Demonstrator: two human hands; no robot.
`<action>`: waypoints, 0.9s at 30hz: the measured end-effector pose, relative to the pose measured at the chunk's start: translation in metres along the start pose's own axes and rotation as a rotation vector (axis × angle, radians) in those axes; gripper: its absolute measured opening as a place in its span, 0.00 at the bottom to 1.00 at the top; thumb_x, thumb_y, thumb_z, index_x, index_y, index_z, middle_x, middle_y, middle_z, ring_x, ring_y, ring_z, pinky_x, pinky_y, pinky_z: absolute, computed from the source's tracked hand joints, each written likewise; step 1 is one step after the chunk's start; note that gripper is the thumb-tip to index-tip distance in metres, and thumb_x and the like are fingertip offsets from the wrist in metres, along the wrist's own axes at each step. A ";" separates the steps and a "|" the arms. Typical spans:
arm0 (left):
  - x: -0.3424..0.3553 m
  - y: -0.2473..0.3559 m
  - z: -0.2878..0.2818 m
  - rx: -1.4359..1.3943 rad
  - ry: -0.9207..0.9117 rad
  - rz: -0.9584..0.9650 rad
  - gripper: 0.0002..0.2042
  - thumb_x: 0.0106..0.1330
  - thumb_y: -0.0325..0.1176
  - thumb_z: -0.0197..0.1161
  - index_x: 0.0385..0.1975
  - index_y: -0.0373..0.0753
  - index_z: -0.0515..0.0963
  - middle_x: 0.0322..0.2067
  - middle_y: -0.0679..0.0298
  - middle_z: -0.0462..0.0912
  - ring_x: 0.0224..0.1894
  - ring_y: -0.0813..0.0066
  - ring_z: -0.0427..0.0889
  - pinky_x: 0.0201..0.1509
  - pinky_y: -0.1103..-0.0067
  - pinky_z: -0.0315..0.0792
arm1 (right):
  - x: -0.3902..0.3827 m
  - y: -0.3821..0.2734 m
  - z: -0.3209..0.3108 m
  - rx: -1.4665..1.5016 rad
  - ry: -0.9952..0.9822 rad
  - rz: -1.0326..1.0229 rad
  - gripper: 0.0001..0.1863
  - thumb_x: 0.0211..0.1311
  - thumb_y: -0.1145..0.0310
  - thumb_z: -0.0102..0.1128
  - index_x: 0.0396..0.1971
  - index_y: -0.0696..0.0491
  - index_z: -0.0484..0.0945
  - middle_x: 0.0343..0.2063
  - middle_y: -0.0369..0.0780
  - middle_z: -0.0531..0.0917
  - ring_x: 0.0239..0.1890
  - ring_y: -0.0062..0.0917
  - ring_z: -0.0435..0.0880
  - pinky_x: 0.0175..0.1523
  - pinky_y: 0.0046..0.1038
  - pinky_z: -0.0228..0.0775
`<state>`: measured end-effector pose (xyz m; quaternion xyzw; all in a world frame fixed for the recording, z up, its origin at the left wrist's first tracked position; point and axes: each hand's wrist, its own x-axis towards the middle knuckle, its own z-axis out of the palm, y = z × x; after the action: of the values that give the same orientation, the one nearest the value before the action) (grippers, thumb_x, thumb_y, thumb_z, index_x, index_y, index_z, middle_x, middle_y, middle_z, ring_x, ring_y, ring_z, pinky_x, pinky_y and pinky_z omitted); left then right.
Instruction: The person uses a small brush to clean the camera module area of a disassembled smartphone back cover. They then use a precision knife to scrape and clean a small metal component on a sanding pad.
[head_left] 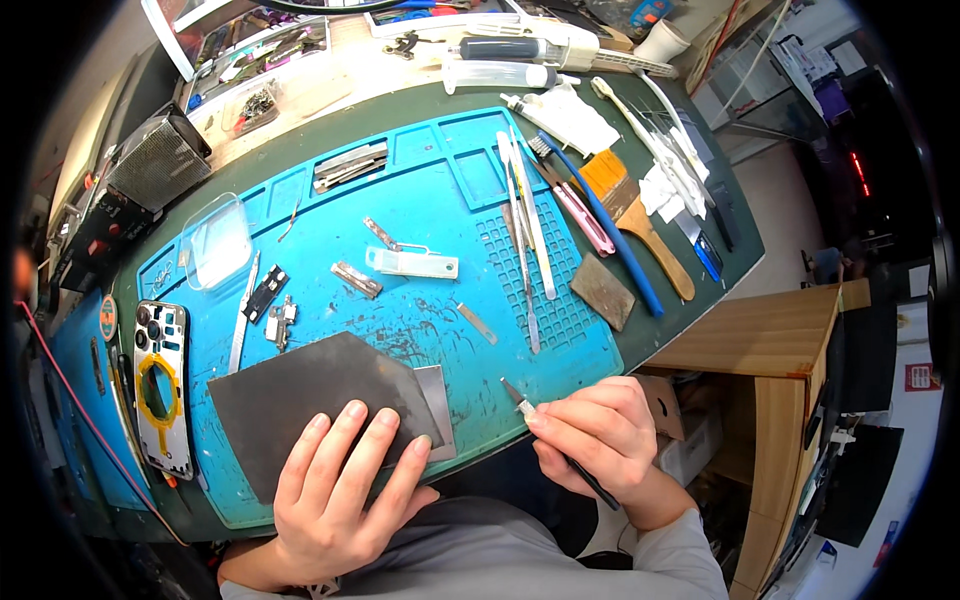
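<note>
A dark grey sheet (310, 405), like sandpaper, lies near the front edge of the blue work mat (330, 230). Pressed on it with fingers spread is my left hand (345, 490). From under the sheet's right side pokes a lighter grey flat plate (436, 405). My right hand (600, 440) pinches a craft knife (513, 392) just beyond the mat's front edge. Its short blade points up and left, and the dark handle shows below my fingers. Knife and sheet are apart. Small metal parts (283, 322) and a clear plastic clip-like piece (412, 263) rest farther back.
On the left are a phone housing (160, 390) and a clear tray (217, 243). Tweezers (525, 230), a blue brush (605, 225), a wide paintbrush (640, 220) and a brown square block (602, 292) lie to the right. Syringes (500, 62) sit at the back.
</note>
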<state>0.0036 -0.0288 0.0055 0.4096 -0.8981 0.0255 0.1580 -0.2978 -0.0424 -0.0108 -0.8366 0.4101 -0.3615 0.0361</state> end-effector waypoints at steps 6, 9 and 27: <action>0.001 0.000 -0.001 -0.009 -0.009 -0.009 0.19 0.78 0.54 0.65 0.57 0.51 0.90 0.59 0.56 0.89 0.63 0.52 0.87 0.69 0.57 0.78 | 0.003 -0.002 -0.001 -0.020 -0.018 0.008 0.18 0.53 0.73 0.79 0.46 0.53 0.93 0.43 0.32 0.90 0.40 0.25 0.85 0.44 0.29 0.75; 0.000 0.001 -0.001 -0.025 -0.021 -0.002 0.20 0.77 0.53 0.66 0.58 0.49 0.89 0.60 0.54 0.87 0.64 0.50 0.85 0.70 0.55 0.76 | 0.004 -0.002 -0.001 -0.023 -0.025 0.012 0.18 0.52 0.74 0.79 0.46 0.53 0.93 0.43 0.32 0.90 0.40 0.25 0.85 0.43 0.29 0.75; -0.002 0.001 -0.003 -0.045 -0.063 0.004 0.23 0.76 0.54 0.67 0.61 0.45 0.87 0.63 0.49 0.84 0.67 0.45 0.82 0.73 0.51 0.72 | 0.004 -0.002 -0.002 -0.017 -0.038 0.031 0.18 0.53 0.73 0.79 0.47 0.53 0.93 0.42 0.32 0.89 0.39 0.25 0.84 0.43 0.28 0.74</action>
<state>0.0051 -0.0262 0.0079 0.4049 -0.9038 -0.0073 0.1385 -0.2956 -0.0438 -0.0063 -0.8371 0.4253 -0.3415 0.0426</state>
